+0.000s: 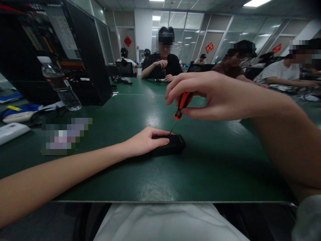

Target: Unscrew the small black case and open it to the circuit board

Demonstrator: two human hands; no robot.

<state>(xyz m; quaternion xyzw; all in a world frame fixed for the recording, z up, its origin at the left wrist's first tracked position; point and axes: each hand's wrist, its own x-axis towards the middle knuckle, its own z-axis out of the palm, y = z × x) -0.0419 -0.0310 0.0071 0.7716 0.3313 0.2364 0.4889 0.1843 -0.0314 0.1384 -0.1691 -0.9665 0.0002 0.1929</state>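
Observation:
A black oblong box-like device (175, 144) lies on the green table, with a small greenish strip near its right end. My left hand (152, 140) grips it from the left, thumb on top and fingers along the far side. Above it, my right hand (198, 95) is closed round the orange and black handle of a screwdriver (185, 102). The thin shaft slants down to the left, and its tip meets the top of the device close to my left thumb. Whether the tip sits in a screw is too small to tell.
The green table (155, 180) ends in a straight front edge near my lap. To the left stand a tilted-looking water bottle (61, 83), a black cabinet (87, 50) and a white object (12, 132). A person (163, 60) works across the table; others sit at right.

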